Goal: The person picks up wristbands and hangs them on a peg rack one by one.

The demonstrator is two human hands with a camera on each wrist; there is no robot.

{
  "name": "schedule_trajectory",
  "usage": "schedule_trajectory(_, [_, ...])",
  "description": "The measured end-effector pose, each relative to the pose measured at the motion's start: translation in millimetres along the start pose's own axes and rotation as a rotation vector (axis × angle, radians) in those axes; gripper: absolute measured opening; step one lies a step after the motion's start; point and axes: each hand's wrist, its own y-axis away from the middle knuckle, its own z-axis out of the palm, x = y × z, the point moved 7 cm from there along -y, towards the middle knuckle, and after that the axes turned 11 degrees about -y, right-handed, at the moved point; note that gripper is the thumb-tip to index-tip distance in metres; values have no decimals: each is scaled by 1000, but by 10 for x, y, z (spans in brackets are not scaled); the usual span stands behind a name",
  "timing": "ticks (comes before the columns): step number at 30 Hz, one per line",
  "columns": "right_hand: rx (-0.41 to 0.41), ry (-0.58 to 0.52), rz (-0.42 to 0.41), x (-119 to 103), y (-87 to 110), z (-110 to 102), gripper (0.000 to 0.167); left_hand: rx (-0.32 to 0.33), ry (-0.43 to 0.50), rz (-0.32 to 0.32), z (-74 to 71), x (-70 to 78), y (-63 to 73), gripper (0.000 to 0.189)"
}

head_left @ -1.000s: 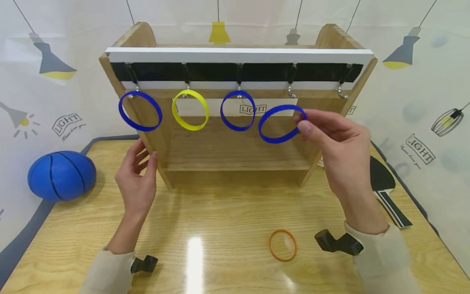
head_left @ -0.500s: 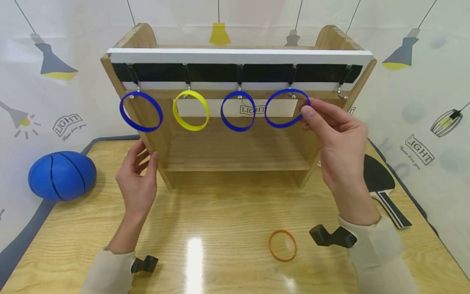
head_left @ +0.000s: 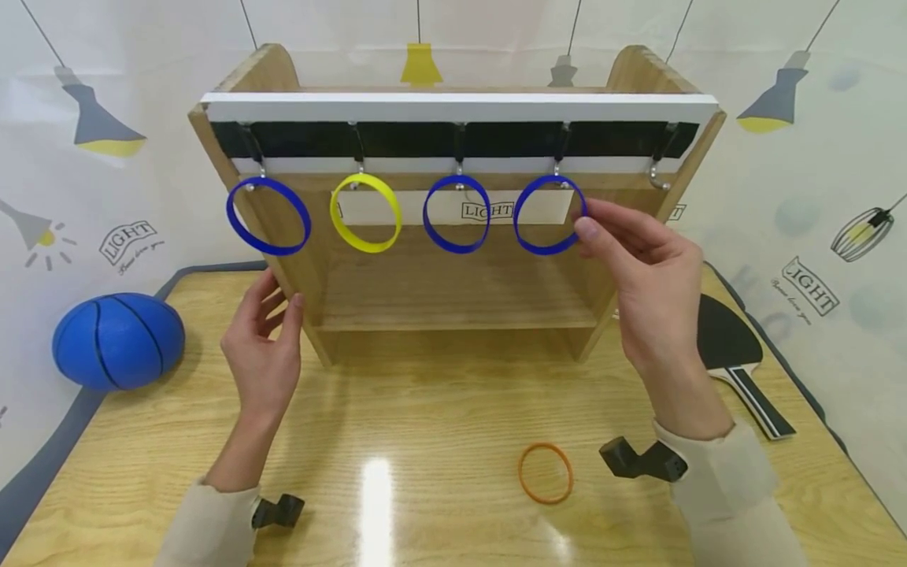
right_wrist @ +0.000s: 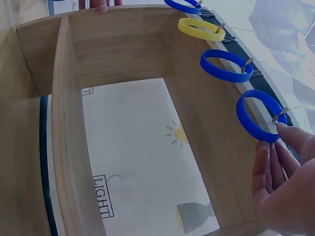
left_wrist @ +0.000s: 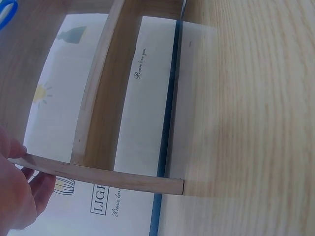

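Note:
A blue wristband (head_left: 516, 223) loops over the fourth hook of a row on the wooden shelf (head_left: 460, 315). My right hand (head_left: 655, 291) pinches its right edge between thumb and fingers. In the right wrist view the metal hook (right_wrist: 281, 114) passes through this band. Further left hang a blue band (head_left: 457, 250), a yellow band (head_left: 338, 227) and another blue band (head_left: 286, 251), each on its own hook. My left hand (head_left: 262, 339) grips the shelf's left side panel, thumb in front and fingers behind. The rightmost hook (head_left: 657, 177) carries no band.
An orange band (head_left: 544, 500) lies on the wooden table (head_left: 425, 409) in front of the shelf. A blue ball (head_left: 119, 340) sits at the left, and a black table tennis paddle (head_left: 730, 339) lies at the right. A printed backdrop hangs behind.
My right hand has lifted the blue wristband up to the fourth hook, and the band now hangs there, turned rounder to view. The left hand stays on the shelf panel.

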Motion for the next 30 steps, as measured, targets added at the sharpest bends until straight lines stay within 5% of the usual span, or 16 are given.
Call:
schedule_trajectory(7, [43,66,28,15,92,-144,34,2,-3,-2,-12,65,1,37])
schedule_trajectory(14, [-7,304,108,123,279,-366,31,1,5,-2,1,57,-11,37])
schedule_trajectory(17, [-129,479,138,197,400,-437,25,8,21,-11,3,33,-22,37])
schedule_trajectory(20, [-338,603,149,291,537,-467,17,11,31,-17,5,15,-26,38])
schedule_trajectory(25, [-705,626,234,483,836,-523,19,6,21,-14,5,23,-18,38])
schedule_trajectory(30, [-983,545,348,643,1160,-556,17,2,21,-26,5,5,-9,38])
